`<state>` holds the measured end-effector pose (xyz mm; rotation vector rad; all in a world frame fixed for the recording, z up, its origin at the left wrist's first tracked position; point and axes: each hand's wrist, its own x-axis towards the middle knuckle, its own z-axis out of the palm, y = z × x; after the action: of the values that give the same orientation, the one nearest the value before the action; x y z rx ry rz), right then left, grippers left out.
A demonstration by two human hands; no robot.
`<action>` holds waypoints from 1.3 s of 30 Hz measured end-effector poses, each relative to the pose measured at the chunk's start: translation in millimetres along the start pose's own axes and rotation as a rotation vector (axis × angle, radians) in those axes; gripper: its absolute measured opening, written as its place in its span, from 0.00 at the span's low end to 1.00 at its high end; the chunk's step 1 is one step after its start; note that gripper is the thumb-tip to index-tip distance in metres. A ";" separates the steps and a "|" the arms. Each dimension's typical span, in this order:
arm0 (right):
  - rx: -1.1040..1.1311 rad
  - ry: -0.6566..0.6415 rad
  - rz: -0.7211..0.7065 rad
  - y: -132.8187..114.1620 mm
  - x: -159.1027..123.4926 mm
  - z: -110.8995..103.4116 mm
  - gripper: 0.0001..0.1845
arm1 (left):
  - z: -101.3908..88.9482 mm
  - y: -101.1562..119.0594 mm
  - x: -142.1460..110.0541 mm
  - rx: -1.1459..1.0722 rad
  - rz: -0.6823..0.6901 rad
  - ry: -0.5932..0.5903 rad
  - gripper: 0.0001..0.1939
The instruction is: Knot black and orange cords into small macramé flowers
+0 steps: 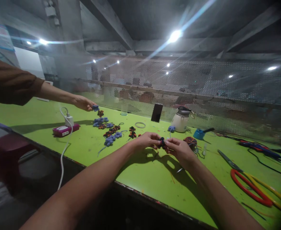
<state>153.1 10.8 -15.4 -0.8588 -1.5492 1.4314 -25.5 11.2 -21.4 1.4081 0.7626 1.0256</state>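
My left hand and my right hand meet above the green table, fingertips pinching a small dark crocheted flower from both sides. Loose orange yarn trails below it. Under my right hand a thin metal tip pokes out; whether the hand holds it I cannot tell. Just beyond that hand lies a ball of dark, multicoloured yarn. To the left, blue crocheted flowers and dark orange-flecked ones lie in a loose group.
From the left, another person's hand holds a blue flower. Large scissors lie at right near a blue pot and cables. A jar, phone and white charger stand on the table.
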 end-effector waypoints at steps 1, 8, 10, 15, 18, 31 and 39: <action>-0.009 0.005 -0.002 0.3 0.3 -0.2 0.17 | 0.2 0.3 0.1 0.011 0.001 0.005 0.12; -0.058 -0.016 -0.023 -0.2 -1.0 0.4 0.19 | 1.6 3.2 -0.3 0.067 0.000 0.012 0.08; -0.080 -0.023 -0.025 -0.1 -1.5 1.1 0.18 | 2.0 3.8 -0.8 0.084 -0.001 0.010 0.07; -0.104 -0.030 -0.016 1.2 -2.0 2.6 0.15 | 1.6 2.9 -0.8 0.114 -0.002 0.005 0.05; -0.111 -0.031 -0.015 2.1 -1.9 2.4 0.13 | 1.6 1.4 -0.5 0.110 -0.002 0.004 0.05; 0.113 -0.024 0.064 -1.8 -0.3 -0.8 0.13 | -2.3 -0.4 1.9 -0.086 0.006 -0.014 0.08; 0.081 0.001 0.036 -0.2 1.4 -3.4 0.12 | -2.5 -4.0 1.3 -0.143 -0.009 -0.075 0.09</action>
<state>155.6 13.5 -15.1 -0.8429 -1.4716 1.5081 -26.8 13.9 -25.3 1.3119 0.6283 0.9955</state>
